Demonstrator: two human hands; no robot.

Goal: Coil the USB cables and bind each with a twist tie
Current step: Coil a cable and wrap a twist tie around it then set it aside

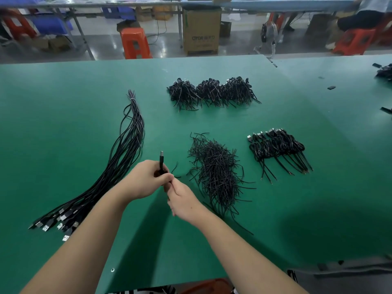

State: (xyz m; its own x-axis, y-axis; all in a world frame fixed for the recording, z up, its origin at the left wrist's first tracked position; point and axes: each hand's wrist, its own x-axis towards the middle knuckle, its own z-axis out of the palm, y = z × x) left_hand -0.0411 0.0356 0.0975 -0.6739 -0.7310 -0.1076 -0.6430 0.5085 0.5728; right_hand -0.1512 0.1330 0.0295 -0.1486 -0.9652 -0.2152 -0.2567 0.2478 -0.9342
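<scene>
**A:** While the left hand (146, 179) grips a coiled cable (161, 164), plug pointing to twelve o'clock, the right hand (182, 200) pinches at the coil's lower end, probably a twist tie, though I can't see it.

**B:** Keep the loops squeezed tight and wind the tie snugly, I'd say.

**A:** Both forearms converge mid-table (63, 92); loose ties (216, 172) at three o'clock, uncoiled cables (118, 162) at nine.

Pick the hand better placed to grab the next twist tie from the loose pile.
Right. The right hand sits beside the twist tie pile, while the left hand grips the coiled cable on the far side, nearer the uncoiled cables.
</scene>
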